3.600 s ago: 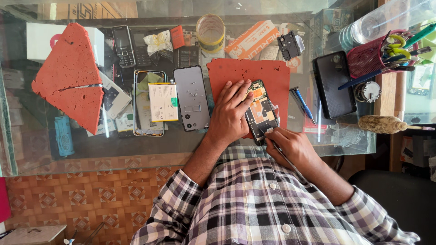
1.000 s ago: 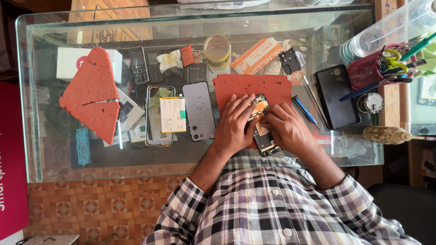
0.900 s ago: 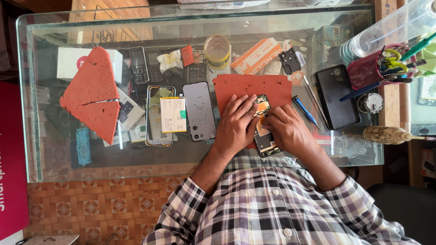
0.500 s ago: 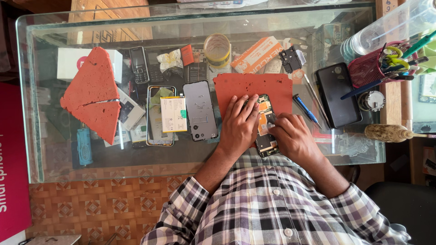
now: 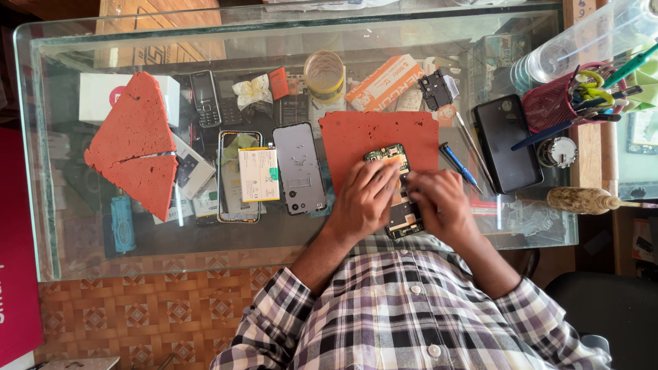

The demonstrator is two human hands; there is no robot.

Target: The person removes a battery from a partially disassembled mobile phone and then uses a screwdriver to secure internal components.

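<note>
An opened phone (image 5: 397, 192) with its circuit board bare lies partly on a red work mat (image 5: 373, 137) on the glass table (image 5: 288, 240). My left hand (image 5: 365, 200) rests on the phone's left side, fingers curled over it. My right hand (image 5: 440, 204) presses on its right side, fingertips meeting the left hand's over the board. Whether the right hand holds a small tool is hidden. Both forearms in a checked shirt come in from below.
Left of the mat lie a grey back cover (image 5: 299, 168), an open phone with a yellow-white battery (image 5: 258, 174) and two red mat pieces (image 5: 133, 151). A blue screwdriver (image 5: 459, 166), a black phone (image 5: 507, 142) and a red tool cup (image 5: 552, 104) are to the right; a tape roll (image 5: 324, 74) behind.
My right hand came up from beside the phone onto it, then shifted slightly. The left hand stayed on the phone. The camera view moved a little.
</note>
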